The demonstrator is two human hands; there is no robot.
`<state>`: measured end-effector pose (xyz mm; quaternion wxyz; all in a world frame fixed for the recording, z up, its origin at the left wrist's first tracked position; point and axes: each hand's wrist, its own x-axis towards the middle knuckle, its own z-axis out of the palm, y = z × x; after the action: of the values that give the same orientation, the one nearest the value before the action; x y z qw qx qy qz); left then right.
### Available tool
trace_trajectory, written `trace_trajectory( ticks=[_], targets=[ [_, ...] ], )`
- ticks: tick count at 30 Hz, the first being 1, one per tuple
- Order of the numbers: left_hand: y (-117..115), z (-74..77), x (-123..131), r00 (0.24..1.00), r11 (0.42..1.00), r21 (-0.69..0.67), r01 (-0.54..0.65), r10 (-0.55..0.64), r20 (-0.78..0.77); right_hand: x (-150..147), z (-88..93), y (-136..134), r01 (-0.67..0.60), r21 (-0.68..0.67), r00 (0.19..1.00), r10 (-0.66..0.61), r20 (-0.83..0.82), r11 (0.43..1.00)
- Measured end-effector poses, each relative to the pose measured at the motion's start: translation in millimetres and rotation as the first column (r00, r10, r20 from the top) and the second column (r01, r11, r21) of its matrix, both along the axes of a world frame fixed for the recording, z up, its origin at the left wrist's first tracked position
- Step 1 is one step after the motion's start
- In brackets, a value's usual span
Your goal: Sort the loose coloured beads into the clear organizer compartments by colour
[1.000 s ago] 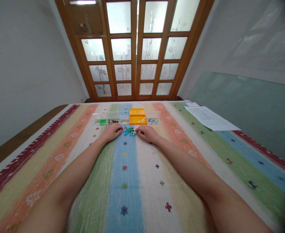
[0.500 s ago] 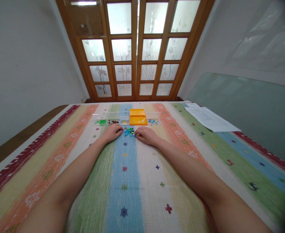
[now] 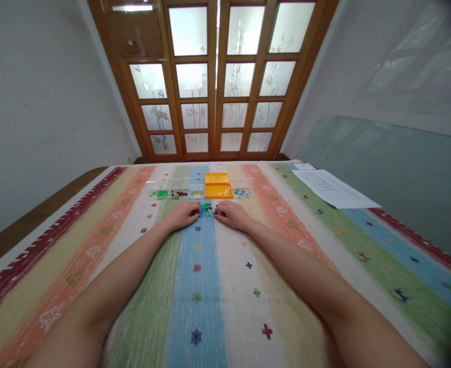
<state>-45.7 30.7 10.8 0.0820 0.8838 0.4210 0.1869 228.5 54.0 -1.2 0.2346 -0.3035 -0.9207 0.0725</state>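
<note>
A small heap of mixed beads or tiny pieces (image 3: pixel 207 208), mostly blue and green with some dark ones, lies on the tablecloth between my two hands. My left hand (image 3: pixel 184 214) rests at the heap's left side, its fingers curled and the tips against the pieces. From the right, my right hand (image 3: pixel 230 213) touches the heap with bent, closed fingers. Whatever either hand pinches is too small to make out. Just behind stands an orange two-part case (image 3: pixel 218 192) with white pieces in its front half. Green pieces (image 3: pixel 159 193) and dark brown pieces (image 3: pixel 179 194) fill clear compartments to its left.
Blue pieces (image 3: pixel 242 193) sit in a clear compartment right of the orange case; a few yellow pieces (image 3: pixel 197 194) lie left of it. A printed sheet (image 3: pixel 331 188) rests at the right on the striped tablecloth (image 3: pixel 198 306). Wooden glass-paned doors (image 3: pixel 213 97) stand beyond the table.
My left hand has moved right, from beside the brown compartment to the edge of the heap, and uncovers the brown pieces. My right hand has hardly moved.
</note>
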Motion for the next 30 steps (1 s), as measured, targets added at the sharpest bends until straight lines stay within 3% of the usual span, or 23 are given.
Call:
trace_trajectory(
  ticks=[6, 11, 15, 20, 26, 30],
  targets=[
    [-6.8, 3.4, 14.4, 1.0, 0.999, -0.043, 0.024, -0.024, 0.016, 12.8, -2.3, 16.6, 0.261, -0.052, 0.947, -0.266, -0.177, 0.964],
    [-7.2, 2.8, 13.0, 0.999, 0.998, -0.048, 0.032, -0.03, 0.035, 34.3, 1.2, 31.9, 0.515, -0.11, 0.803, -0.523, -0.286, 0.85],
    [-8.2, 3.0, 12.5, 0.998, 0.998, -0.052, 0.048, -0.046, 0.032, 48.4, 0.1, 43.4, 0.639, -0.154, 0.7, -0.652, -0.29, 0.754],
    [-9.8, 4.0, 16.0, 0.998, 0.997, -0.045, 0.06, -0.059, 0.011, 55.5, -3.5, 52.0, 0.697, -0.192, 0.635, -0.72, -0.28, 0.69],
    [-11.6, 1.5, 22.9, 0.999, 1.0, -0.014, 0.012, -0.013, -0.034, 58.1, -6.2, 52.5, 0.715, -0.189, 0.625, -0.737, -0.259, 0.673],
    [-12.5, 1.5, 25.3, 0.999, 0.999, 0.023, -0.023, 0.024, -0.026, 55.3, -5.7, 48.7, 0.693, -0.19, 0.658, -0.718, -0.225, 0.695]
  ],
)
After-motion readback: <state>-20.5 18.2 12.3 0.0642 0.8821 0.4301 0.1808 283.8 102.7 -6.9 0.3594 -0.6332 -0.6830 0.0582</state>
